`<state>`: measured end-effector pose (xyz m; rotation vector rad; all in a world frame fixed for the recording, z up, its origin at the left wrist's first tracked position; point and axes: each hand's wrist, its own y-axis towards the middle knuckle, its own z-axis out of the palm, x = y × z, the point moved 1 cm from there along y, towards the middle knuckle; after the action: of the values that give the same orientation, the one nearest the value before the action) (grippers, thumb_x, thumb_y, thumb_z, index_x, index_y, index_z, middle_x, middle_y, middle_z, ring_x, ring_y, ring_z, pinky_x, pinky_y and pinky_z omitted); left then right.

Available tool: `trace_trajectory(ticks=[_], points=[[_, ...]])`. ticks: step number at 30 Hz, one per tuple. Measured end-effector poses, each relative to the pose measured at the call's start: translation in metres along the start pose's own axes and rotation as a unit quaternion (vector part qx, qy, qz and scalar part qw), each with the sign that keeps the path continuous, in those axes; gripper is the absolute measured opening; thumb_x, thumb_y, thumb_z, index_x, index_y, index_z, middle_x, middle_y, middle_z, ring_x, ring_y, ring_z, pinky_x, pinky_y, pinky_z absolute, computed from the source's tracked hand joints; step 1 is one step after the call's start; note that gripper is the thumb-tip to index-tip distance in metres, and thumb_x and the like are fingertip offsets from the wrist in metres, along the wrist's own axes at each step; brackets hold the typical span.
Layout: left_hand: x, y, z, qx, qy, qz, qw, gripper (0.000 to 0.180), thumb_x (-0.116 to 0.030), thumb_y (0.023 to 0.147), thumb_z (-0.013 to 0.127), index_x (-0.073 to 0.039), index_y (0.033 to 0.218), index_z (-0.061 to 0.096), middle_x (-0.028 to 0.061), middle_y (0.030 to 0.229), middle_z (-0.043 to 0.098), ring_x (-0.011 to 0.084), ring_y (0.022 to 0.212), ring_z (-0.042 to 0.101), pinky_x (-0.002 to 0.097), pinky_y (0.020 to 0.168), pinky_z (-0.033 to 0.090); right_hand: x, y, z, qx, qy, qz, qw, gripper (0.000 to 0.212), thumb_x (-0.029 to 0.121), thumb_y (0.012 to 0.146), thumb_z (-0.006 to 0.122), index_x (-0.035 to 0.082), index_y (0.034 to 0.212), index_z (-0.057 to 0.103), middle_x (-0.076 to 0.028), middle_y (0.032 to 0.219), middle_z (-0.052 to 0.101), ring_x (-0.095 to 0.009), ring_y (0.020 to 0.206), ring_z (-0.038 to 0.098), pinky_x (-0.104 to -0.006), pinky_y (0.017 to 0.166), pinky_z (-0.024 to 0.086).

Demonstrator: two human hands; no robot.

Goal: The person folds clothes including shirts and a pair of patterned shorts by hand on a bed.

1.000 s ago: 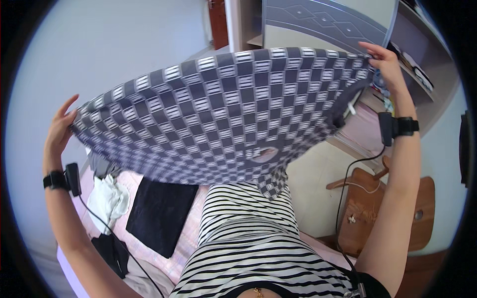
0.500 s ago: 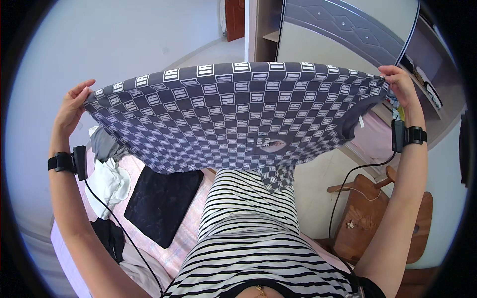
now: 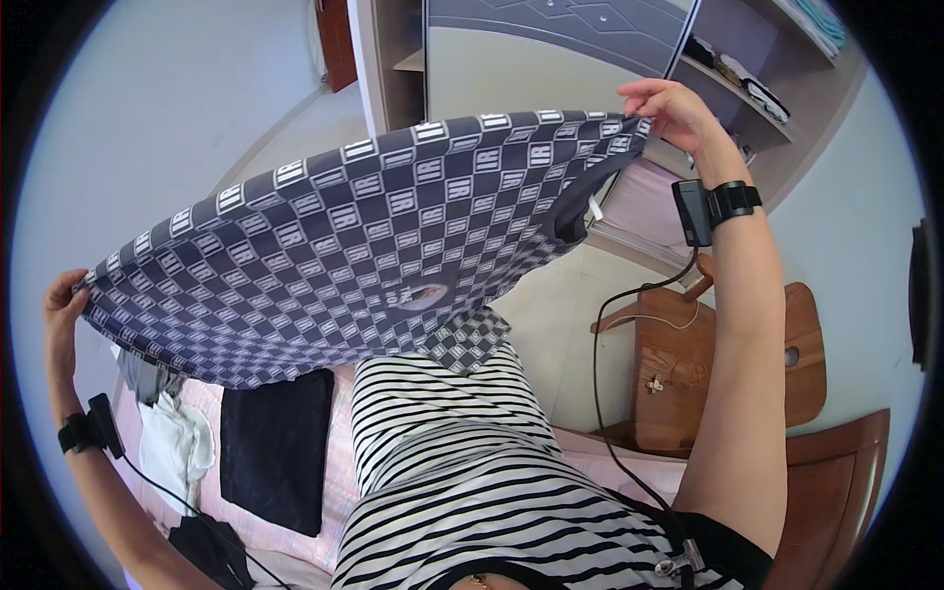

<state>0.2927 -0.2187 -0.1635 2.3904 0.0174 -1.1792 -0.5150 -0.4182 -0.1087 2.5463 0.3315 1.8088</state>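
A dark grey and white checkered T-shirt (image 3: 324,246) hangs stretched sideways in front of me. My left hand (image 3: 65,303) pinches its far left corner, at the lower left. Higher up, at the right, my right hand (image 3: 675,114) grips the other end near the collar, its index finger partly extended. A white tag shows at the neck opening, and one sleeve hangs down against my striped top. Black straps with small dark boxes and cables sit on both my wrists.
On the pink bed at the left lie a folded black garment (image 3: 275,452), a white cloth (image 3: 175,447) and a crumpled black piece (image 3: 208,546). A brown wooden chair (image 3: 674,364) stands at the right. Beyond is a wardrobe (image 3: 531,74) with open shelves holding clothes.
The T-shirt has tilted: my left hand has moved down and left, my right hand up and left. Both still hold it. The view has turned somewhat to the right.
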Motion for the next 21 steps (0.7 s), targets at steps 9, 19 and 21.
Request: trace_trajectory(ticks=[9,19,21], points=[[0.0,0.016,-0.013,-0.069,0.118,0.022,0.99,0.021,-0.012,0.09,0.059,-0.003,0.108,0.063,-0.0017,0.099,0.062,0.0063,0.094,0.055,0.02,0.085,0.039,-0.027,-0.031,-0.004,0.068,0.037,-0.054,0.995,0.031,0.001,0.077,0.057,-0.004,0.107,0.062,0.002,0.076,0.059,-0.008,0.072,0.055,-0.0205,0.066,0.043],[-0.051,0.004,-0.011,-0.204,0.25,0.067,0.944,0.03,-0.021,0.09,0.059,-0.002,0.113,0.061,0.0015,0.102,0.063,0.0073,0.098,0.055,0.0207,0.089,0.039,-0.061,-0.031,-0.003,-0.143,-0.354,-0.216,0.898,0.019,0.013,0.069,0.074,0.001,0.082,0.066,-0.003,0.066,0.061,-0.011,0.059,0.053,-0.0265,0.054,0.042],[-0.046,0.002,-0.011,-0.22,0.263,0.074,0.937,0.03,-0.024,0.09,0.06,-0.002,0.11,0.063,0.0006,0.099,0.063,0.007,0.095,0.055,0.0201,0.086,0.039,-0.074,-0.016,-0.017,-0.16,-0.253,-0.343,0.891,0.017,0.011,0.073,0.072,0.004,0.084,0.062,-0.001,0.087,0.065,-0.009,0.074,0.055,-0.0257,0.066,0.044]])
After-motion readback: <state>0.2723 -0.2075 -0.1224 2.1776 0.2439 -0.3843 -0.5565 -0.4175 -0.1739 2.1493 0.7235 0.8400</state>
